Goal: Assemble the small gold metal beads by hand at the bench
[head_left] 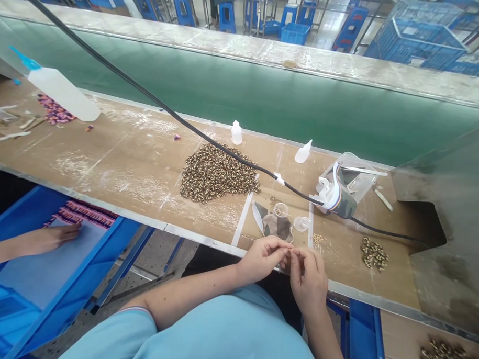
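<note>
My left hand (265, 259) and my right hand (309, 276) meet at the bench's front edge, fingertips pinched together. Whatever is between them is too small to name. Just beyond them lies a dark, stained scrap of cloth or film (277, 227). A small clear round dish (280, 209) stands at its far side, and another clear dish (301, 223) is to the right. Tiny beige beads (318, 241) are scattered near my right hand. Farther off is a big heap of small brown-and-gold pieces (218, 173); a smaller pile of similar pieces (374, 254) lies at right.
A black cable (179, 117) crosses above the bench. Two small white bottles (236, 133) and a large bottle (64, 92) stand or lie toward the back. A plastic bag (353, 178) is at right. At left, a co-worker's hand (67, 233) reaches into a blue tray (103, 253).
</note>
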The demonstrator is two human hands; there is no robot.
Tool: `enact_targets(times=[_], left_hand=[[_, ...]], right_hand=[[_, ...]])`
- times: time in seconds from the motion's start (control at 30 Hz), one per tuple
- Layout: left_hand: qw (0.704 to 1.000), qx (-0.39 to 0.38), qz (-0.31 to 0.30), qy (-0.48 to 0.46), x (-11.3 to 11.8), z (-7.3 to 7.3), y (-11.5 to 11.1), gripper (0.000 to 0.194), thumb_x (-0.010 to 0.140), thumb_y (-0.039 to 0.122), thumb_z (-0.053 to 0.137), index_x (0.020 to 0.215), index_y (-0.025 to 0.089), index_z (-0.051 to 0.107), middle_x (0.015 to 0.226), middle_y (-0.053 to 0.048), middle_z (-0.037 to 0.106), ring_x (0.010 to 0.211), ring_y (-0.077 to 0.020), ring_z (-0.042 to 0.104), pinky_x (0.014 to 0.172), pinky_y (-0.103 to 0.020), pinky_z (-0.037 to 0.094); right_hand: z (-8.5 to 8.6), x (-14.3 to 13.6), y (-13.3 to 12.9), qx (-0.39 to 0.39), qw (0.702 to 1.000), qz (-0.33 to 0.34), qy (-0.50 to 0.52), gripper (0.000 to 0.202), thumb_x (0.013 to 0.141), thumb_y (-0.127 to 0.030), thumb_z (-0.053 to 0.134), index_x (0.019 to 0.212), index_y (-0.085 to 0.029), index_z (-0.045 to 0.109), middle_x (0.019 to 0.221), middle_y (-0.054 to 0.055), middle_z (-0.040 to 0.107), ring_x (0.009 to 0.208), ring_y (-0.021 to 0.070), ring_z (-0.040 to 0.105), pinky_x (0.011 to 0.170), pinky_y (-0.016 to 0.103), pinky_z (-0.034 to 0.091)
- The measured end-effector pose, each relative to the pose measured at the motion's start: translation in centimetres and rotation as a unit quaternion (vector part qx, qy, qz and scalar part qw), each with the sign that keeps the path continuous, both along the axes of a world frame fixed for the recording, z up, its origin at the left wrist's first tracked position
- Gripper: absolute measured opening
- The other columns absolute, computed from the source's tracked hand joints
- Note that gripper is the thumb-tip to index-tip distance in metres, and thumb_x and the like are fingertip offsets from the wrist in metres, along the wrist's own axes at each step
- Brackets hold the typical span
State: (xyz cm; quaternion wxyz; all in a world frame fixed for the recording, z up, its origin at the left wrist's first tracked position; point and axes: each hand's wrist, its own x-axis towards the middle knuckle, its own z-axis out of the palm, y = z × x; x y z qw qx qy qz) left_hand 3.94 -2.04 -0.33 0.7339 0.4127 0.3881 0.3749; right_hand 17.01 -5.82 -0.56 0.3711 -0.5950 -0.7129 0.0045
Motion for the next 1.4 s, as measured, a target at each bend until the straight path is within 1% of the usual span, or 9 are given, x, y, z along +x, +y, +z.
enact_targets(times=[0.23, 0.6, 0.8, 0.93, 1.03, 1.1, 1.17, 1.3, 1.4], left_hand=[[0.998, 0.052, 0.005, 0.039, 0.2, -0.4, -0.2, 0.036, 0.078, 0.044, 0.06, 0.085, 0.01, 0.068, 0.08, -0.004, 0.057, 0.057, -0.007, 0.055, 0.058, -0.022, 0.051], [0.997, 0.054, -0.009, 0.051, 0.2, -0.5, -0.2, 0.034, 0.08, 0.041, 0.058, 0.088, 0.01, 0.069, 0.078, -0.004, 0.059, 0.058, -0.0084, 0.057, 0.059, -0.023, 0.052], [0.997, 0.058, 0.013, 0.056, 0.4, -0.4, -0.5, 0.031, 0.08, 0.037, 0.057, 0.087, 0.009, 0.069, 0.08, -0.005, 0.058, 0.057, -0.0081, 0.058, 0.058, -0.022, 0.053], [0.992, 0.089, 0.025, 0.081, 0.4, -0.9, -0.8, 0.029, 0.081, 0.033, 0.055, 0.088, 0.009, 0.069, 0.086, -0.008, 0.059, 0.062, -0.0102, 0.06, 0.058, -0.023, 0.055], [0.989, 0.108, 0.028, 0.095, 0.4, -1.1, -0.8, 0.028, 0.081, 0.032, 0.055, 0.088, 0.009, 0.07, 0.086, -0.009, 0.06, 0.066, -0.0117, 0.061, 0.059, -0.023, 0.055], [0.991, 0.095, 0.023, 0.086, 0.4, -0.9, -0.7, 0.029, 0.08, 0.034, 0.057, 0.088, 0.01, 0.07, 0.087, -0.008, 0.06, 0.063, -0.0106, 0.06, 0.058, -0.023, 0.054], [0.996, 0.061, 0.015, 0.06, 0.4, -0.6, -0.5, 0.031, 0.078, 0.038, 0.06, 0.087, 0.01, 0.069, 0.084, -0.007, 0.06, 0.058, -0.0088, 0.058, 0.058, -0.023, 0.053], [0.999, -0.04, -0.007, -0.005, 0.3, 0.0, 0.0, 0.038, 0.07, 0.045, 0.068, 0.084, 0.009, 0.068, 0.062, 0.0, 0.058, 0.053, -0.0075, 0.054, 0.056, -0.022, 0.05], [0.996, -0.087, -0.009, -0.023, 0.3, 0.3, 0.3, 0.041, 0.065, 0.046, 0.072, 0.082, 0.009, 0.067, 0.055, 0.002, 0.056, 0.05, -0.0068, 0.051, 0.053, -0.021, 0.047]], right_hand=[[-0.5, -0.4, -0.2, -0.017, 1.0, -0.023, 0.012, 0.015, 0.094, -0.026, 0.041, 0.087, -0.02, 0.053, 0.082, 0.004, 0.057, 0.078, 0.0145, 0.055, 0.064, 0.025, 0.045], [-0.9, -0.3, -0.1, -0.024, 0.998, -0.017, 0.062, 0.011, 0.092, -0.023, 0.043, 0.086, -0.02, 0.051, 0.08, 0.003, 0.056, 0.077, 0.015, 0.053, 0.068, 0.028, 0.044], [-1.0, -0.5, -0.2, -0.02, 0.998, -0.025, 0.057, 0.01, 0.092, -0.022, 0.043, 0.088, -0.02, 0.052, 0.081, 0.004, 0.056, 0.079, 0.0155, 0.053, 0.069, 0.028, 0.044], [-1.0, -0.5, -0.2, -0.025, 0.998, -0.028, 0.057, 0.011, 0.092, -0.023, 0.042, 0.088, -0.02, 0.051, 0.081, 0.003, 0.056, 0.078, 0.0153, 0.053, 0.068, 0.028, 0.043], [-1.0, -0.4, -0.2, -0.027, 0.997, -0.026, 0.063, 0.011, 0.092, -0.023, 0.042, 0.087, -0.021, 0.05, 0.08, 0.002, 0.055, 0.077, 0.0153, 0.053, 0.068, 0.028, 0.043], [-1.0, -0.4, -0.2, -0.023, 0.997, -0.027, 0.063, 0.011, 0.092, -0.022, 0.042, 0.086, -0.021, 0.05, 0.08, 0.002, 0.055, 0.077, 0.0152, 0.052, 0.068, 0.028, 0.043], [-1.1, -0.3, -0.1, -0.016, 0.998, -0.026, 0.059, 0.01, 0.092, -0.021, 0.042, 0.086, -0.02, 0.05, 0.08, 0.003, 0.055, 0.077, 0.0152, 0.052, 0.068, 0.028, 0.043], [-1.3, -0.2, 0.0, 0.002, 0.999, -0.014, 0.043, 0.01, 0.092, -0.02, 0.042, 0.086, -0.02, 0.051, 0.08, 0.003, 0.055, 0.078, 0.0151, 0.052, 0.068, 0.028, 0.043], [-1.5, -0.1, 0.0, 0.006, 0.999, -0.008, 0.032, 0.01, 0.092, -0.02, 0.043, 0.086, -0.02, 0.051, 0.08, 0.003, 0.056, 0.078, 0.0151, 0.053, 0.068, 0.028, 0.044]])
